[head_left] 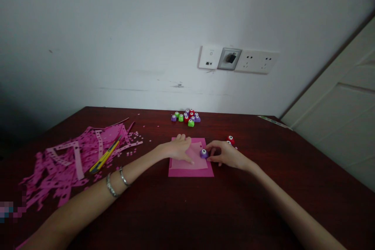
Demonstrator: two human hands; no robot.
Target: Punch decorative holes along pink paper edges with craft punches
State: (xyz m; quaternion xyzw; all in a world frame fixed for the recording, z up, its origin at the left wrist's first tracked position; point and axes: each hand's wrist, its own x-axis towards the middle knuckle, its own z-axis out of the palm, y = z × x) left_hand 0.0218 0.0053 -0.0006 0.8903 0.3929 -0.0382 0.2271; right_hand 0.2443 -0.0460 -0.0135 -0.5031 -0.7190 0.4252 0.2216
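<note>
My left hand (180, 148) lies with fingers spread on the left part of a light pink sheet (190, 163). That sheet rests on a larger, darker pink sheet (191, 173). With thumb and fingers, my right hand (224, 153) grips the right side of a small purple craft punch (204, 153) at the light sheet's right edge. A small dark mark shows on the sheet just above this punch. Beyond my right hand sits a red craft punch (231, 140), with another punch partly hidden by the hand.
Several purple, green and red craft punches (191, 123) cluster near the wall. To the left lies a heap of pink paper strips (79, 160) with a yellow utility knife (106, 154) on it. Tiny paper cut-outs (134, 137) are scattered beside the heap. Sockets (257, 61) are on the wall.
</note>
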